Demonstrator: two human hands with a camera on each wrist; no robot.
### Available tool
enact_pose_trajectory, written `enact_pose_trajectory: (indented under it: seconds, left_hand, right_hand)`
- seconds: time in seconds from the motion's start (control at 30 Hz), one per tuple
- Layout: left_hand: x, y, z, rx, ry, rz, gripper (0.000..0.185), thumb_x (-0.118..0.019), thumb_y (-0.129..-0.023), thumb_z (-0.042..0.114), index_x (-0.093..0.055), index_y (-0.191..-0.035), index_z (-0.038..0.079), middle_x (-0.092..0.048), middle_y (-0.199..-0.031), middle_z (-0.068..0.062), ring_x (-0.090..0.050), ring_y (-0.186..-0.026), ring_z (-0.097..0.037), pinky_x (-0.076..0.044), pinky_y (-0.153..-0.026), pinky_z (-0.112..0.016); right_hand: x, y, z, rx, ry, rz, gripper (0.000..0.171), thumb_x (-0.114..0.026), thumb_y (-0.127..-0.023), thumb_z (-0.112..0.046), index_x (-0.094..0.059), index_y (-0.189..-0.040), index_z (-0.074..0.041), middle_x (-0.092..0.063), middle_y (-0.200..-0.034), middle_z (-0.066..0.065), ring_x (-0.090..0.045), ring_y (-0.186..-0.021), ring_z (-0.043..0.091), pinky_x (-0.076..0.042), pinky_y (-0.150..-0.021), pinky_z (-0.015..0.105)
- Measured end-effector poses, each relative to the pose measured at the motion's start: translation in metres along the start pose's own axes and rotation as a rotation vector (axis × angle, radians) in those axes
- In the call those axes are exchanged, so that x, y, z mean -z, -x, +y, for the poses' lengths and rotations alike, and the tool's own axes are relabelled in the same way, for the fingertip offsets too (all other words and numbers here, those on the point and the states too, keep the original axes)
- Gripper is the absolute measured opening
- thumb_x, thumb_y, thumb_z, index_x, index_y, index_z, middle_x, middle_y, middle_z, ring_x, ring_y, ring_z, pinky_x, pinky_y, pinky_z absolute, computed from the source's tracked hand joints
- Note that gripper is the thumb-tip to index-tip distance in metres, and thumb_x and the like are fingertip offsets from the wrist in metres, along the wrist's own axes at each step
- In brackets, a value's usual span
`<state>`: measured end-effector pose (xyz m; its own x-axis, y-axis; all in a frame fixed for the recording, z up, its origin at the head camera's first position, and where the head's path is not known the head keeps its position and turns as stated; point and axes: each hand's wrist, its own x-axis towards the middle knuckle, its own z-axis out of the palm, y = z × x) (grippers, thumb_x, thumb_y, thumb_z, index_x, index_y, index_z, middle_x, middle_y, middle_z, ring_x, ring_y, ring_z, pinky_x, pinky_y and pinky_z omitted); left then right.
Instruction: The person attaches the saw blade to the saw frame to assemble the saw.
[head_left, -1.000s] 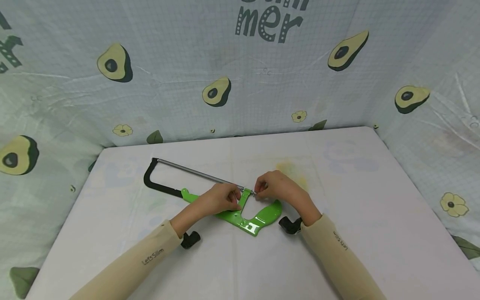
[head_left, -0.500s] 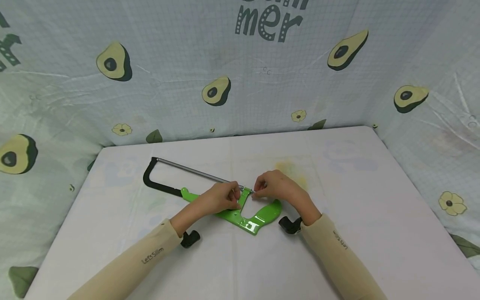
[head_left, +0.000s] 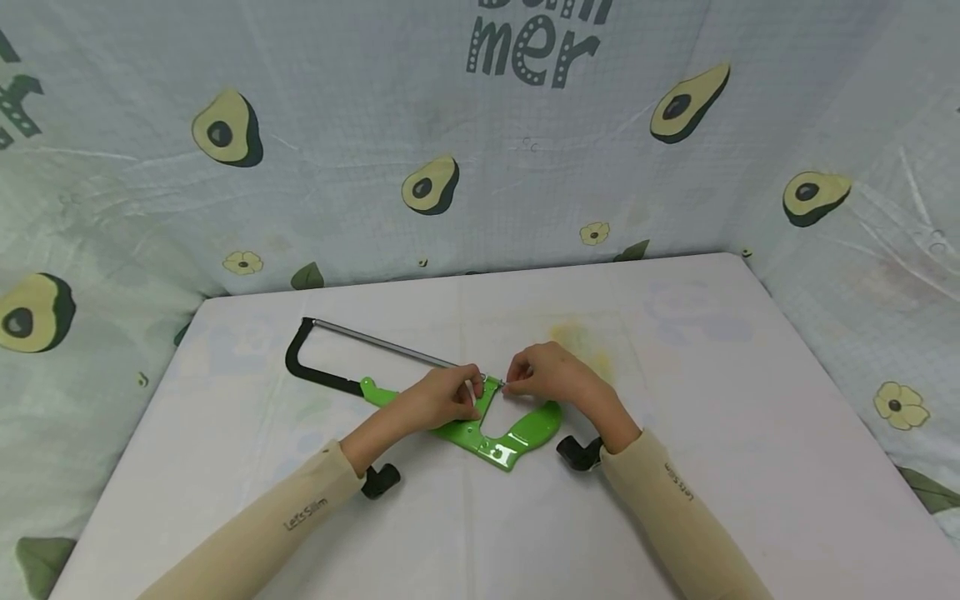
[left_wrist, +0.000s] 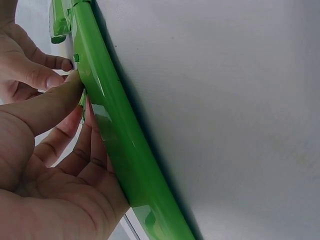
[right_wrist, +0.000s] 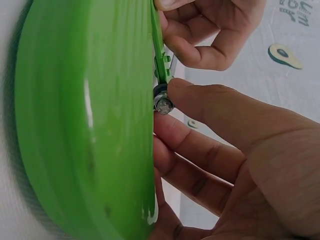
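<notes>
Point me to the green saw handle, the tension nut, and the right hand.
green saw handle point(head_left: 536, 427): head view, on the broad grip end.
tension nut point(right_wrist: 163, 104): right wrist view, on the metal nut face at the handle's edge.
right hand point(head_left: 555, 379): head view, on the back of the hand.

Avocado-print cloth walls point(head_left: 420, 108) (white table point(head_left: 712, 350))

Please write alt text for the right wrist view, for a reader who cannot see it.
The right hand pinches a small silver metal nut at the edge of a glossy green plastic saw handle, thumb on top. Behind, the left hand grips the same edge, above white cloth.
</notes>
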<state>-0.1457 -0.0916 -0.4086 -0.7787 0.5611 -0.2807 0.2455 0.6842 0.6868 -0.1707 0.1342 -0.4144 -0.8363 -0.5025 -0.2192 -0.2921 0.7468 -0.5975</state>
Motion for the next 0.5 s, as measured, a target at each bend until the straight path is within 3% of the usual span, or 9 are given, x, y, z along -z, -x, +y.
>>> enact_pose_trajectory:
  seconds: [0.5]
  left_hand:
    - [-0.0014,-0.0005,0.0004,0.033,0.005,0.017,0.024,-0.078,-0.090,0.008,-0.059,-0.106,0.005,-0.063,-0.080,-0.001,-0.056,-0.071,-0.010,-0.046,-0.063,-0.023]
  right_hand:
    - [0.0010,0.0026,-0.0005,0.012,-0.039,0.031,0.005,-0.070,-0.095,-0.011,-0.075,-0.093,-0.011,-0.072,-0.091,-0.001,-0.059,-0.079,0.012,-0.050,-0.070,0.027]
